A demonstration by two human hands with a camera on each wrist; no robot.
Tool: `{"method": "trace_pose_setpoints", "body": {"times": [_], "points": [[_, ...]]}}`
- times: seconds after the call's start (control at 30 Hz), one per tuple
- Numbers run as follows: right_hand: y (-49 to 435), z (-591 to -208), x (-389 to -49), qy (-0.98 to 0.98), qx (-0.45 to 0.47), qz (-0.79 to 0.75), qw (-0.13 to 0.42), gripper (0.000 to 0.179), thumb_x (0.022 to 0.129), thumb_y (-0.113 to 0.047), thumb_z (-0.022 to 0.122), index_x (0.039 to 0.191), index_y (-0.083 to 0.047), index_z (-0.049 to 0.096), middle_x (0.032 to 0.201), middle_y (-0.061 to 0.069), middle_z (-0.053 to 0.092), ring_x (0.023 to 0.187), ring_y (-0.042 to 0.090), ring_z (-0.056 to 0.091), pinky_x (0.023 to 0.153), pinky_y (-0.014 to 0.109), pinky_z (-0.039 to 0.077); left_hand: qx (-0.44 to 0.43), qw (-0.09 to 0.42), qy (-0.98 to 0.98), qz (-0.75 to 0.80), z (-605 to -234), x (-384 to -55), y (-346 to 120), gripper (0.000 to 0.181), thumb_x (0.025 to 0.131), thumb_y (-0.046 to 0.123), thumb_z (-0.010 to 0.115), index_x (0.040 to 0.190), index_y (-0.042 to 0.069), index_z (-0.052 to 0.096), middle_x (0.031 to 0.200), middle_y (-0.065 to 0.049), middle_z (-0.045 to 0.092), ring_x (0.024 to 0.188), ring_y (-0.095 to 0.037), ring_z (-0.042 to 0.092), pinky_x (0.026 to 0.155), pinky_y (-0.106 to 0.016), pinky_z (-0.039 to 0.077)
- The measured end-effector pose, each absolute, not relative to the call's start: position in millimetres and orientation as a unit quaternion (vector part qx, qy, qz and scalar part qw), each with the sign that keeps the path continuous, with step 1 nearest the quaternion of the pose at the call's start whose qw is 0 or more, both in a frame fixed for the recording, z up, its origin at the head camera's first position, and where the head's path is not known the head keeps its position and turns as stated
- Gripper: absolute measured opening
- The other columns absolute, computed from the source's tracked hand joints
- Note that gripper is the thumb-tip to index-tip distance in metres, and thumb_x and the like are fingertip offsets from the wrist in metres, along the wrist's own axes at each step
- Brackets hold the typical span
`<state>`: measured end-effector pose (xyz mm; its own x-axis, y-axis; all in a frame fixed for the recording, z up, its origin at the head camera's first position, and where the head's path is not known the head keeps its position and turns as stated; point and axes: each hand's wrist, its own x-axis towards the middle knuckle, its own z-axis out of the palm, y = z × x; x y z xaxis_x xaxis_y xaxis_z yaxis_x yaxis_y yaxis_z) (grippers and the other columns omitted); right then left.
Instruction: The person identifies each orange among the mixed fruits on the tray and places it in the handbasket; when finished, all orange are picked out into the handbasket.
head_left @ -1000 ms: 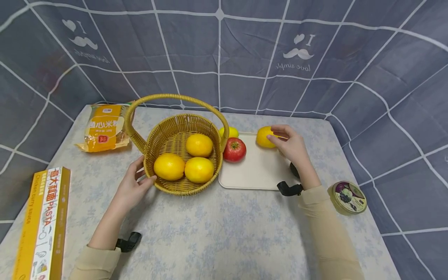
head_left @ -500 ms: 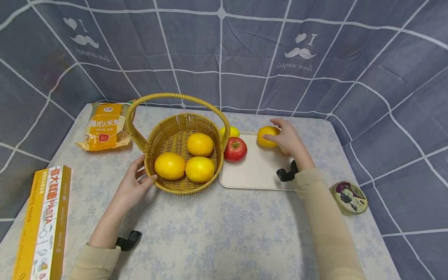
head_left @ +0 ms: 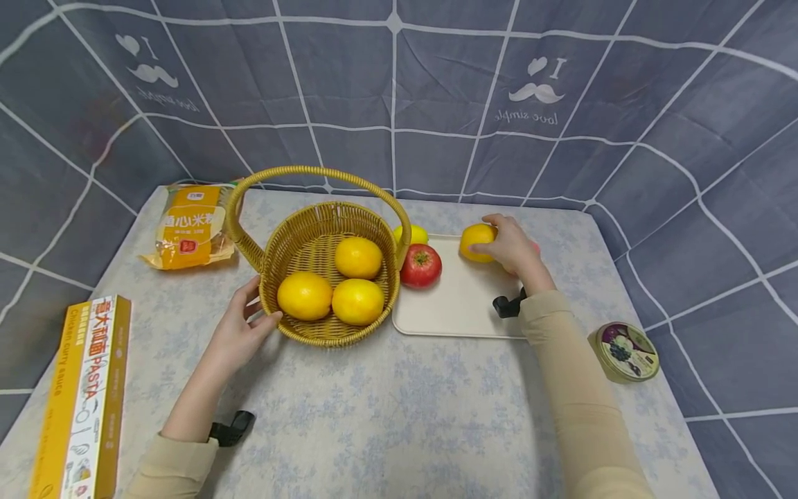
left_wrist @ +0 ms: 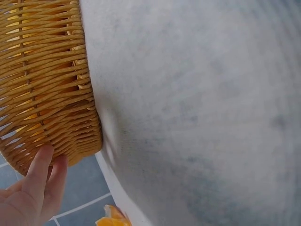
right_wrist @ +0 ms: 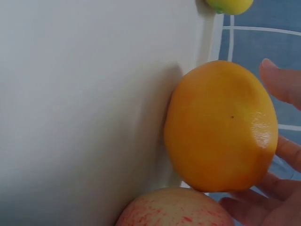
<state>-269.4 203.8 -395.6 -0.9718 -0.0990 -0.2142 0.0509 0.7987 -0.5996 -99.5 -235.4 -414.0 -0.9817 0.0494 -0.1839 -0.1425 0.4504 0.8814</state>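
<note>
My left hand (head_left: 240, 326) rests against the left outer wall of a wicker basket (head_left: 330, 339) with a tall handle. In the left wrist view, its fingers (left_wrist: 40, 172) lie fairly straight on the weave. Several oranges sit together in the basket, one (head_left: 358, 258) towards the back. At the back right of a white tray (head_left: 445, 312), my right hand (head_left: 514, 246) curls round another orange (right_wrist: 221, 127), fingers on its far side and thumb nearer. A pink-speckled, pale fruit (right_wrist: 174, 209) is close beside that orange, mostly hidden by the hand in the head view.
A red apple (head_left: 421, 266) and a yellow-green fruit (head_left: 414, 235) lie at the tray's left, by the basket. An orange food packet (head_left: 190, 229) and a pasta box (head_left: 81, 395) are on the left. A round tin (head_left: 626, 351) stands at right.
My right hand has slid forward and closed in around the orange on the tray. A bit of the pink fruit now shows beyond it. The left hand and basket have stayed put.
</note>
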Motion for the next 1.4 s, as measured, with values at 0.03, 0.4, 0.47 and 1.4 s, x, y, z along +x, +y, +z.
{"method": "trace_pose_setpoints", "body": {"times": [0.03, 0.4, 0.47, 1.4], "points": [[203.4, -395.9, -269.4, 0.943, -0.012, -0.311, 0.120, 0.076, 0.086, -0.025, 0.074, 0.150, -0.005, 0.037, 0.148, 0.024, 0.036, 0.129, 0.040, 0.040, 0.115, 0.054, 0.033, -0.027, 0.091, 0.847, 0.523, -413.9, -99.5, -235.5, 0.082, 0.101, 0.016, 0.055, 0.158, 0.004, -0.002, 0.156, -0.030, 0.020, 0.141, -0.047, 0.033, 0.104, -0.041, 0.048], [197.1, -403.1, -274.6, 0.954, -0.038, -0.267, 0.129, 0.079, 0.082, -0.015, 0.076, 0.148, -0.002, 0.034, 0.144, 0.027, 0.036, 0.123, 0.042, 0.044, 0.111, 0.058, 0.038, -0.029, 0.092, 0.846, 0.524, -413.1, -98.8, -234.8, 0.083, 0.101, 0.017, 0.055, 0.158, 0.004, -0.003, 0.159, -0.028, 0.015, 0.142, -0.046, 0.031, 0.105, -0.037, 0.048], [197.1, -403.9, -273.8, 0.957, -0.046, -0.259, 0.126, 0.080, 0.080, -0.013, 0.077, 0.147, -0.002, 0.033, 0.144, 0.027, 0.036, 0.123, 0.042, 0.043, 0.110, 0.058, 0.038, -0.030, 0.092, 0.846, 0.524, -413.5, -98.7, -234.5, 0.083, 0.101, 0.017, 0.055, 0.158, 0.004, -0.003, 0.159, -0.028, 0.015, 0.143, -0.046, 0.031, 0.106, -0.039, 0.047], [178.2, -373.7, -183.6, 0.910, -0.113, -0.383, 0.110, 0.078, 0.076, -0.033, 0.084, 0.139, -0.007, 0.046, 0.138, 0.012, 0.052, 0.118, 0.032, 0.053, 0.104, 0.050, 0.048, -0.030, 0.087, 0.846, 0.525, -415.4, -99.4, -236.3, 0.082, 0.101, 0.016, 0.056, 0.158, 0.004, -0.001, 0.157, -0.030, 0.020, 0.141, -0.046, 0.033, 0.106, -0.044, 0.045]]}}
